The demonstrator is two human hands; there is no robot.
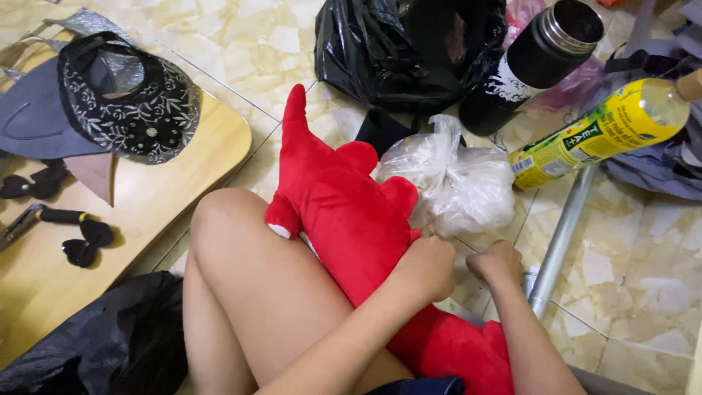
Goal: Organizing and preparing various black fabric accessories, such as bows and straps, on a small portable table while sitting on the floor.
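Red plush toy (351,212) across lap, left hand (426,265) fisted on it, right hand (499,265) curled shut, contents prob. hidden.

Red plush toy (344,197): lower end runs off the bottom edge at 6 o'clock; its middle is covered by the left hand (428,267) and forearm. Whatever the right hand (497,263) pinches is too small to tell; fingers curled, tips hidden. Yellow bottle (599,135): cap end cut by the edge at 3 o'clock. Black flask (534,62): base hidden behind the clear plastic bag (453,183). Pliers (29,219) clipped at 9 o'clock. Metal tube (559,241): lower end hidden behind the right forearm.
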